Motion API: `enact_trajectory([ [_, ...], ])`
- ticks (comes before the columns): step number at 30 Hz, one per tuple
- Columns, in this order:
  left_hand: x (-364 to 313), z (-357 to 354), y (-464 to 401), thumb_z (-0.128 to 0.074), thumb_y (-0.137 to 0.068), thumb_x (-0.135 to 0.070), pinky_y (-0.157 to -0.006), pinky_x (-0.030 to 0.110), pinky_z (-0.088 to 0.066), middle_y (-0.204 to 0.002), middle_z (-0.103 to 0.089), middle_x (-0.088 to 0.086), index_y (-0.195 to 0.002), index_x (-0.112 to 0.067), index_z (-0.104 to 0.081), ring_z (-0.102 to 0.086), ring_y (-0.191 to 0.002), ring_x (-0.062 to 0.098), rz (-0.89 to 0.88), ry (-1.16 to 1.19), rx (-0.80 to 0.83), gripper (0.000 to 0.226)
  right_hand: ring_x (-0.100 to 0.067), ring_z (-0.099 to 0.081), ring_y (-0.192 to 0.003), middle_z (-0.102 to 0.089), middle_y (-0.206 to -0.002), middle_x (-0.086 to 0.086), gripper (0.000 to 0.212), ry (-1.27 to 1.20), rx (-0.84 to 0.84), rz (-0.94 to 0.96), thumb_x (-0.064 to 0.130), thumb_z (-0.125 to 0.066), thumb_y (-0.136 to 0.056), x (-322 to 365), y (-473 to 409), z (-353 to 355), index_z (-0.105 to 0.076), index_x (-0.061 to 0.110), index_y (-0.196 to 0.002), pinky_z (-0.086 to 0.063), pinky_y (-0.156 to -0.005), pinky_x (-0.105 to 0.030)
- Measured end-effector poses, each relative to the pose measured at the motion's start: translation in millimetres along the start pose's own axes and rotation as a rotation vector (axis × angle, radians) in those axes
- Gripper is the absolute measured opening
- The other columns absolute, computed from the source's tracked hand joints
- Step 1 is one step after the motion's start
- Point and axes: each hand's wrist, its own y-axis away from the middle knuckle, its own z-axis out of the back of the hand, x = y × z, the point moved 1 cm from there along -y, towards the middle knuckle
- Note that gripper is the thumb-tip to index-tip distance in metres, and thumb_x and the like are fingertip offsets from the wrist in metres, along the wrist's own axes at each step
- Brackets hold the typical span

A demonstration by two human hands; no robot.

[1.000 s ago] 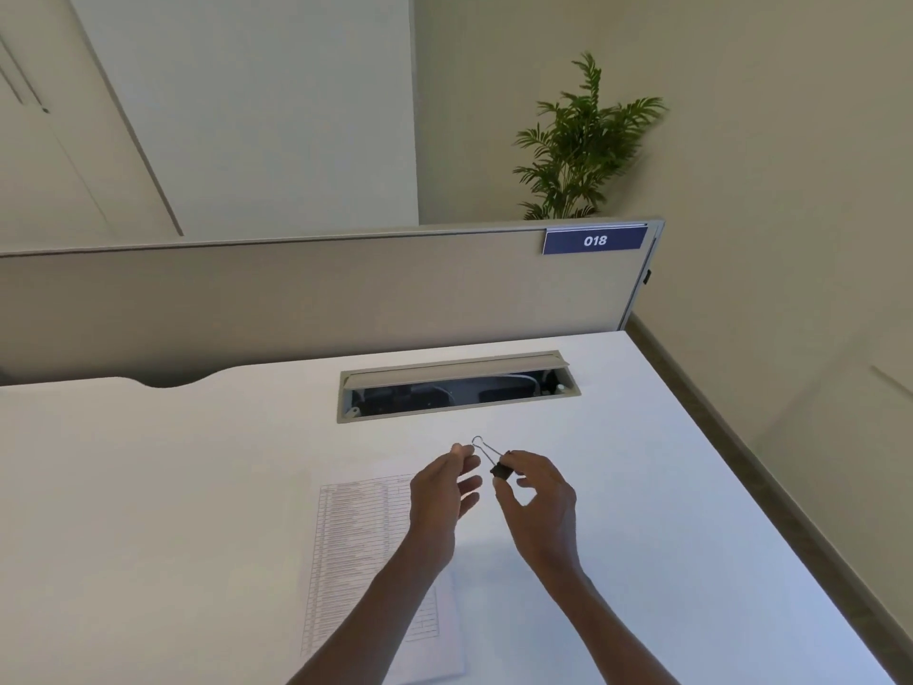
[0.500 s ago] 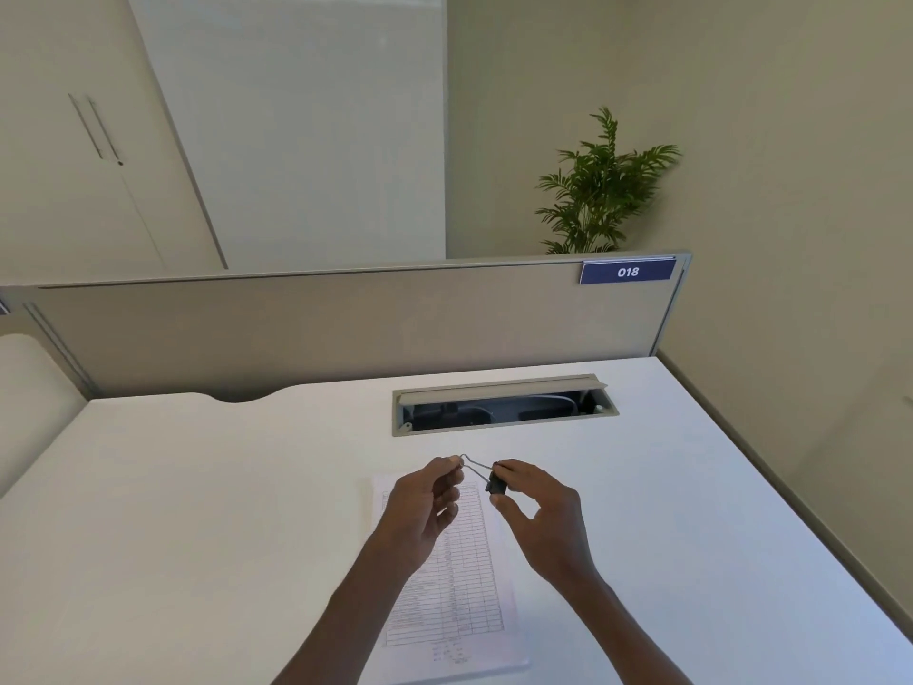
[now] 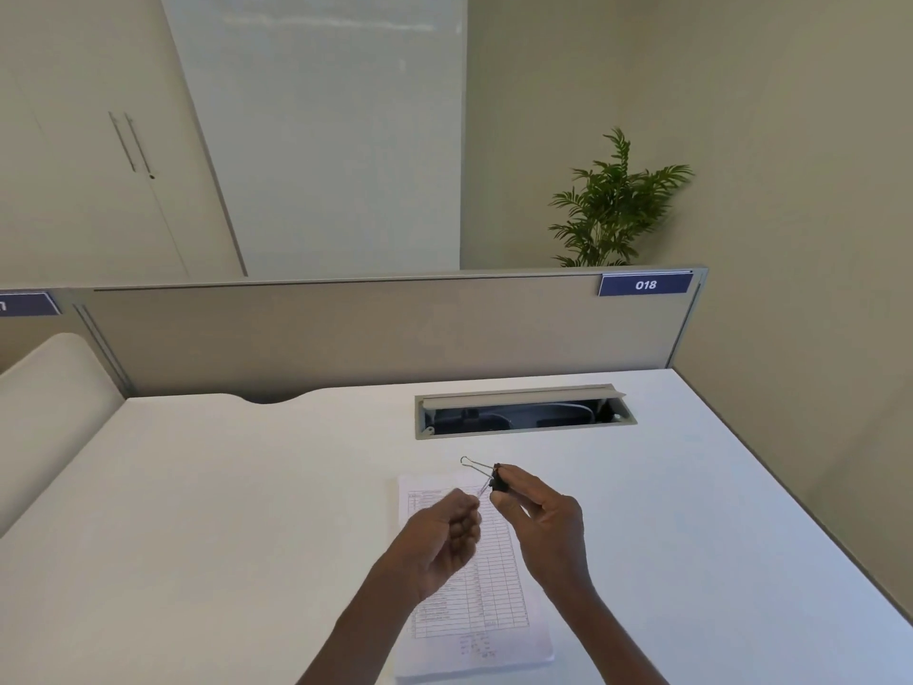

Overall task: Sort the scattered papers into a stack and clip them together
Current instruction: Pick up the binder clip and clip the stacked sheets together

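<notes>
A stack of printed papers lies flat on the white desk, partly hidden under my forearms. My right hand pinches the black body of a small binder clip above the stack's far edge. One wire handle sticks up to the left; the other points down toward my left hand, whose fingertips pinch it. The clip is off the paper.
An open cable tray is sunk into the desk just beyond the hands. A grey partition with a blue "018" label closes the far edge. A potted plant stands behind it. The desk's right edge drops to the floor.
The view has shifted so the papers and hands sit further right. My left hand went from touching the upper wire handle to pinching the lower one, which has swung down.
</notes>
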Motion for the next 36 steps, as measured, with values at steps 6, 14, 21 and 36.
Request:
enact_trajectory([
  [6, 8.7, -12.1, 15.6, -0.069, -0.088, -0.008, -0.087, 0.032, -0.053, -0.098, -0.078, 0.006, -0.094, -0.015, -0.08, -0.069, -0.101, 0.025, -0.314, -0.147, -0.075, 0.014, 0.003, -0.068, -0.1, -0.07, -0.107, 0.02, 0.033, 0.078, -0.007, 0.05, 0.008, -0.077, -0.081, 2.5, 8.1, -10.7, -0.073, 0.017, -0.113, -0.054, -0.089, -0.017],
  [14, -0.2, -11.3, 19.4, -0.049, -0.099, -0.003, -0.096, 0.048, -0.054, -0.103, -0.077, 0.012, -0.12, -0.012, -0.069, -0.074, -0.096, 0.029, -0.459, -0.19, -0.087, 0.03, 0.014, -0.064, -0.093, -0.063, -0.099, 0.035, 0.031, 0.262, 0.012, 0.196, 0.008, -0.08, -0.077, 10.9, 10.0, -10.5, -0.074, 0.019, -0.105, -0.05, -0.082, -0.006],
  [21, 0.1, -11.1, 22.9, -0.044, -0.101, -0.006, -0.095, 0.047, -0.055, -0.104, -0.077, 0.013, -0.12, -0.016, -0.068, -0.074, -0.098, 0.029, -0.479, -0.223, -0.048, 0.032, 0.013, -0.064, -0.089, -0.063, -0.096, 0.031, 0.042, 0.281, 0.065, 0.119, 0.012, -0.08, -0.077, 14.6, 7.5, -9.3, -0.065, 0.019, -0.115, -0.047, -0.08, -0.002],
  [36, 7.5, -7.2, 18.0, -0.068, -0.09, -0.012, -0.081, 0.039, -0.062, -0.088, -0.078, 0.012, -0.099, -0.011, -0.079, -0.074, -0.087, 0.031, -0.597, -0.338, -0.121, 0.014, -0.005, -0.06, -0.111, -0.067, -0.12, 0.014, 0.068, 0.46, 0.151, 0.143, 0.039, -0.074, -0.081, 10.2, 6.2, -12.9, -0.046, 0.022, -0.141, -0.051, -0.098, -0.028],
])
